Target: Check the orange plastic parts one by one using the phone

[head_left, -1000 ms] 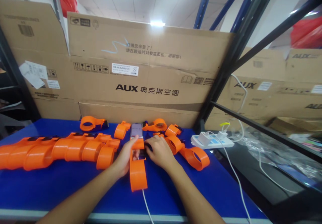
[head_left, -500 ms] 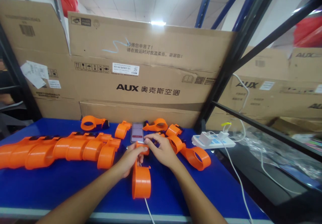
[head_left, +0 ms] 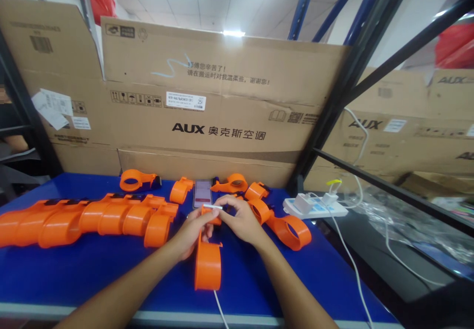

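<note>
My left hand is closed round the narrow upper end of an orange tape dispenser, whose wide ring hangs toward me. A thin whitish strip lies across the dispenser's top end. My right hand comes in from the right, its thumb and fingers pinched at the strip's right end. Whether the strip is part of the dispenser I cannot tell. Just beyond the hands lies a phone with its screen lit, its near edge close to the strip.
A row of orange dispensers stands on the left of the blue table; several more lie at the back and right. A white power strip with plugged chargers sits at right, its cable trailing forward. Cardboard walls the back.
The whitish strip now shows on the dispenser's top end, where it was not visible before. My right fingers have drawn in to it, while the left hand keeps its grip.
</note>
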Demonstrator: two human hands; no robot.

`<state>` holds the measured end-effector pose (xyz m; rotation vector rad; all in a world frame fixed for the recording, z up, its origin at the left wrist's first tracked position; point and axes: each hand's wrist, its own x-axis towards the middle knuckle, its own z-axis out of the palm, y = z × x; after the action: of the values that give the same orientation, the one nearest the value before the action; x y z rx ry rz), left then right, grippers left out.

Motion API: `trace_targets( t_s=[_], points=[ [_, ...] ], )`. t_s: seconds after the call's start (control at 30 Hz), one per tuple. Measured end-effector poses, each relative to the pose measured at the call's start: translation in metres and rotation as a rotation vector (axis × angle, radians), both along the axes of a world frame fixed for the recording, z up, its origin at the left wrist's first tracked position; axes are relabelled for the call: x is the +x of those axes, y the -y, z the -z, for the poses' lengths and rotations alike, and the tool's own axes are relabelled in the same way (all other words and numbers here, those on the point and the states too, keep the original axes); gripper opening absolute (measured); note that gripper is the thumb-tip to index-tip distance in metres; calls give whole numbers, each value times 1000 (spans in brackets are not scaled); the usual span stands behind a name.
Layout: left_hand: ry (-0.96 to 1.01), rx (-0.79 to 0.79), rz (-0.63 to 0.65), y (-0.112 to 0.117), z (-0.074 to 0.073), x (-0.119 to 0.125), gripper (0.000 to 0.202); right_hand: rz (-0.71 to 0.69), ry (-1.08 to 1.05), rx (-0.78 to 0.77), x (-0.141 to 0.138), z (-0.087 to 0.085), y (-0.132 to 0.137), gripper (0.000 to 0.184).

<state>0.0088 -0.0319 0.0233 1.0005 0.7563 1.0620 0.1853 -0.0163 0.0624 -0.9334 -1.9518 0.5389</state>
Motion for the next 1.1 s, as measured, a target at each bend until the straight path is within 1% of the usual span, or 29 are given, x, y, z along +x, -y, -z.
trace_targets(
  t_s=[0.13,0.4,0.5,0.57,0.63,0.7,0.77,0.8,0.83,0.9,0.97,1.03,1.1],
  points=[
    [-20,40,-41,-2,-1,0,42,54,-19,33,-3,3,0,18],
    [22,41,-132,-5,-1,1,43,114,-44,23,-1,-2,0,20],
    [84,4,-161,-5,-3,-1,42,140,-71,-25,5,1,-6,24],
    [144,-37,-168,-6,-6,-5,42,171,-158,-53,13,3,-12,25],
    [222,-96,-151,-7,-9,-11,49,216,-278,-53,22,4,-18,24],
    [314,-142,-120,-9,-13,-18,58,261,-314,-28,28,3,-19,20],
    [404,-145,-101,-11,-16,-24,61,269,-215,23,30,0,-16,13],
    [441,-133,-90,-11,-17,-27,61,232,-127,49,29,-2,-12,9],
    [471,-117,-76,-11,-19,-29,60,170,-25,73,26,-3,-8,6],
    [518,-93,-46,-10,-20,-31,59,4,191,92,18,-5,0,6],
    [542,-81,-30,-9,-21,-32,59,-75,380,94,10,-4,7,8],
    [536,-84,-21,-7,-20,-31,60,-85,516,77,5,-2,11,10],
    [502,-94,-19,-6,-17,-28,62,-90,591,38,4,2,12,11]
  ],
)
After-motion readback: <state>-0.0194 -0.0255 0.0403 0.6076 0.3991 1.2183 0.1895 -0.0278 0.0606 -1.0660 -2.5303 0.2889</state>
